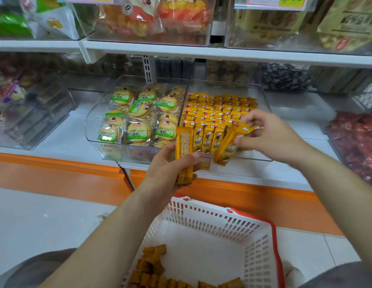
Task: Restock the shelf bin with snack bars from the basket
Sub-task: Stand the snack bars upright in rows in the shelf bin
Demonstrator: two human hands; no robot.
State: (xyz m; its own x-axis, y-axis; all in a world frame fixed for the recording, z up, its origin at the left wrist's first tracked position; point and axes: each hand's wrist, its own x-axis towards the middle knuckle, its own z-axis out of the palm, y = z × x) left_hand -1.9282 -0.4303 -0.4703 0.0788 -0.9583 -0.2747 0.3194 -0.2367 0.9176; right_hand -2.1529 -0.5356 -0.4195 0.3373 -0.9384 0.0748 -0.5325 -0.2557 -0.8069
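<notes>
- The left hand (pixel 170 165) grips one yellow snack bar (pixel 184 154) upright. Its fingers and thumb are curled round the bar's lower half, just in front of the near left corner of the clear bin (pixel 264 98).
- The right hand (pixel 270 136) pinches the top end of a second bar (pixel 227 144) between curled fingertips. This bar leans to the left, and its lower end pokes out over the bin's near edge, just right of a price tag (pixel 205 162).
- Inside the bin, rows of bars (pixel 220 109) in the same yellow wrapper fill the far and middle parts. The nearest row stands upright against the front wall, between the two hands.
- The white basket (pixel 212 217) with a red rim sits low and near, below the shelf edge and between the person's knees.
- A small heap of loose bars (pixel 156 267) lies in the basket's near left part.
- Just left of the bin, a second clear bin holds round biscuit packs (pixel 139 115) with green labels.
- Both bins stand on a white shelf (pixel 66 132), which has an orange strip (pixel 56 169) along its front.
</notes>
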